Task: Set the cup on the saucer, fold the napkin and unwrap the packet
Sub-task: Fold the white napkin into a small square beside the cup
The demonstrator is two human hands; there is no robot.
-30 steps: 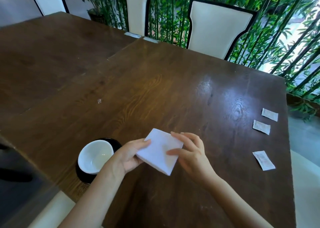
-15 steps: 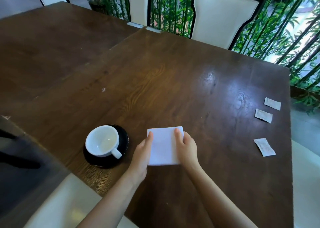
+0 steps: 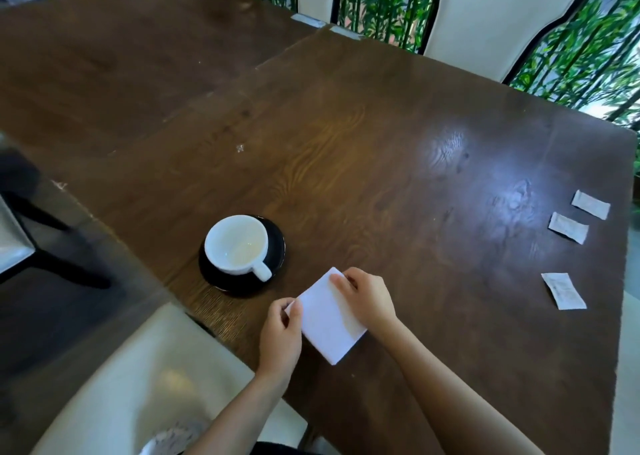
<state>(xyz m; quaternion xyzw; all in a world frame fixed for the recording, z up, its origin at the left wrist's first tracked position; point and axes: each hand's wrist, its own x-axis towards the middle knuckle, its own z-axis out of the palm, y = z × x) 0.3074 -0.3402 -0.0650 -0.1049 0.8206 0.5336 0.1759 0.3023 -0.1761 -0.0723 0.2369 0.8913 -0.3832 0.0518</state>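
While both hands work at the near edge of the table, the lot reads from left to right as follows. Cup: white, empty, upright on the black saucer close to the near-left edge, handle turned toward the person; that step appears complete. Glazed ware, rigid and breakable, likely slick. Left hand: fingers closed in a pinch on the left corner of the napkin. Napkin: white square, already folded into a flat pad, lying askew just right of the saucer and apart from it; light, soft, easily creased, best taken at corners or edges and pressed flat along a fold. Right hand: fingers curled over the napkin's far corner and right edge, pressing or gripping it; which of the two cannot be told. Folding is judged to be the step in hand. Packets, three, white, flat, along the right edge well apart from the hands: near, middle, far. Thin, light, likely to slide on polished wood; an end seam seems the natural hold for tearing. None yet opened.
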